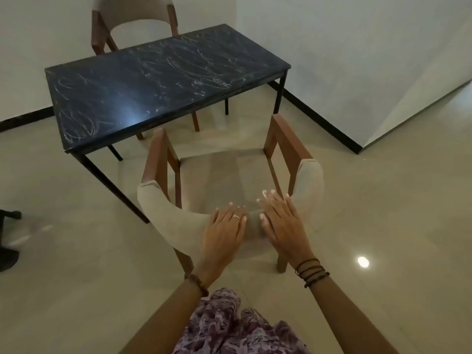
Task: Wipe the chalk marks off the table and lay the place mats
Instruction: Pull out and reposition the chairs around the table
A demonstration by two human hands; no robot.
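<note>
A dark marble table (143, 93) on thin black legs stands ahead, its top covered with white chalk marks (204, 70). A wooden chair with a beige padded backrest (168, 218) stands between me and the table, pulled away from it. My left hand (226, 226) rests on the top of the backrest, fingers curled over it. My right hand (281, 221) lies flat beside it on the same backrest, fingers spread. No cloth or place mats are in view.
A second chair (132, 24) stands at the table's far side against the white wall. A wall corner with black skirting (332, 129) juts out at right. A dark object (7, 238) sits on the tiled floor at the left edge.
</note>
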